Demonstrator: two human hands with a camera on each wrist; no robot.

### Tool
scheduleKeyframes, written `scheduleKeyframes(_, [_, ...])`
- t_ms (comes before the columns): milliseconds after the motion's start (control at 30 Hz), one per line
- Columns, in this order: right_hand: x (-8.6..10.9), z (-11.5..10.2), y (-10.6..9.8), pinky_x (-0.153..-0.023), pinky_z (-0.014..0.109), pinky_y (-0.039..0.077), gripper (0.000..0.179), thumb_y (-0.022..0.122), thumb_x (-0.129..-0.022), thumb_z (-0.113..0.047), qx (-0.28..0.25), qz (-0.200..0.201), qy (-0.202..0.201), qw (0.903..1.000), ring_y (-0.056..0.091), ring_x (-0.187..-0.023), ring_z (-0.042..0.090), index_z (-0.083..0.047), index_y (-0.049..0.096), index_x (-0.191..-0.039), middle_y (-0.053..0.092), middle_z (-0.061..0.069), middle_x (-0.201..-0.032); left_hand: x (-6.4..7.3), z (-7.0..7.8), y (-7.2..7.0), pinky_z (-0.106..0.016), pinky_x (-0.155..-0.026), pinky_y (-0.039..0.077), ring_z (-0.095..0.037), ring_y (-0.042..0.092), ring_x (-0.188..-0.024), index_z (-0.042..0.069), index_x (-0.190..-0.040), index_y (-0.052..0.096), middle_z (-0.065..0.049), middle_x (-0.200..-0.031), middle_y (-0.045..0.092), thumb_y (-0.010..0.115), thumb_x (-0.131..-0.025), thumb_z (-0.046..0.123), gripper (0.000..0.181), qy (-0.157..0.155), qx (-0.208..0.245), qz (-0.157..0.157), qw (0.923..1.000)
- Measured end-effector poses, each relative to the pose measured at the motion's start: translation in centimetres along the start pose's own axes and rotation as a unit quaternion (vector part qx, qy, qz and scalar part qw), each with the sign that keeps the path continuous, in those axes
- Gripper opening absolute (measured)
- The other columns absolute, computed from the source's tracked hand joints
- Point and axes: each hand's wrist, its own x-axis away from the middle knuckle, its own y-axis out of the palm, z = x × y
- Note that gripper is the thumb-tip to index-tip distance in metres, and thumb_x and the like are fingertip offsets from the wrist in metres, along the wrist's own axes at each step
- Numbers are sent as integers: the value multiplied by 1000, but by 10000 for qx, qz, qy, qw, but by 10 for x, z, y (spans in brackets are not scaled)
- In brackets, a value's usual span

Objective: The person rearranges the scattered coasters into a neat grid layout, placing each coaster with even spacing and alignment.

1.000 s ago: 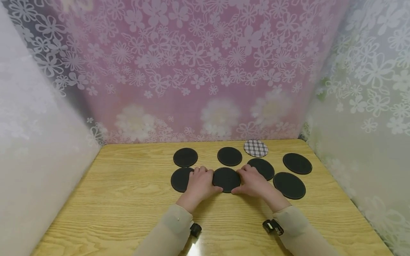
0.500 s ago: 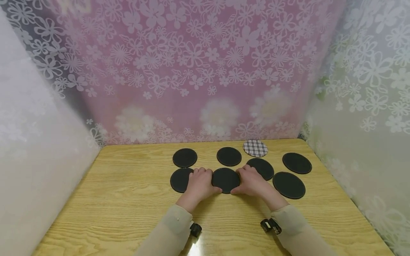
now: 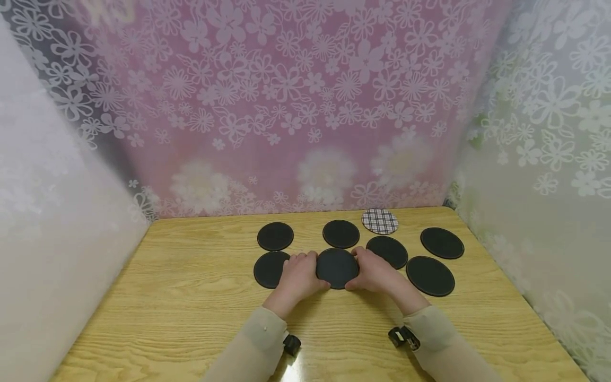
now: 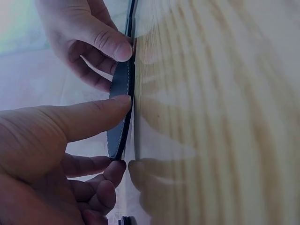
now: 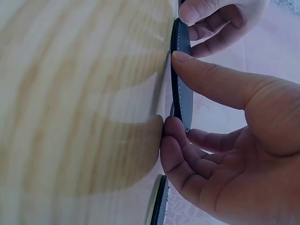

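Note:
A round black coaster (image 3: pixel 337 268) with a stitched rim lies between my hands in the head view. My left hand (image 3: pixel 298 276) grips its left edge, thumb at the near side and fingers farther round. On the opposite edge, my right hand (image 3: pixel 377 270) holds it the same way. Both wrist views show the coaster (image 4: pixel 121 84) edge-on, slightly tilted, with a thin gap over the wood at its far side. Beside the left hand is another black coaster (image 3: pixel 269 269), partly covered by the fingers. A further black coaster (image 3: pixel 389 251) lies just behind the right hand.
On the wooden table (image 3: pixel 191 297) also lie a back-left black coaster (image 3: pixel 275 236), a back-middle one (image 3: pixel 341 233), two at the right, the nearer coaster (image 3: pixel 430 276) and the farther coaster (image 3: pixel 442 243), and a plaid disc (image 3: pixel 380 220). Flowered sheets (image 3: pixel 286 106) enclose three sides.
The coaster between my hands has tilted, its far edge rising a little from the table, and its face looks lighter. Both hands stay almost in place; the other coasters have not moved.

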Motion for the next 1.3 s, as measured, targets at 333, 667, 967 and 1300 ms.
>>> scheduleKeyframes(333, [-7,0,-4,-99,54,55,85,101,-81,-18,-314,-119,-165,9993,68,-110,33,10,53,-147,70,18,-123,0,-1,-10,-58,-106,45,-41,61,-123,1,-143,66,-20,-130,70,100,-84,34,76,22,197,95,9998])
scheduleKeyframes(667, [-22,-16,-3,-85,45,56,88,99,-84,-20,-547,-309,-159,9979,65,-91,22,7,50,-152,69,18,-128,3,-20,-23,-64,-113,44,-47,60,-131,0,-144,66,-21,-135,70,100,-83,35,78,-97,313,140,9994])
scheduleKeyframes(967, [-34,-26,4,-88,46,56,91,99,-84,-20,-497,-413,-141,9978,66,-95,23,5,49,-156,69,18,-131,2,-38,-28,-63,-111,46,-45,62,-128,3,-144,66,-17,-135,71,101,-83,36,78,-108,214,59,9997])
scheduleKeyframes(1300, [-37,-27,13,-101,51,55,87,100,-84,-19,-336,-329,-260,9986,66,-117,33,7,52,-151,65,22,-134,3,-44,-26,-64,-108,47,-45,64,-124,1,-141,67,-18,-133,72,100,-83,32,73,-39,231,61,9997])
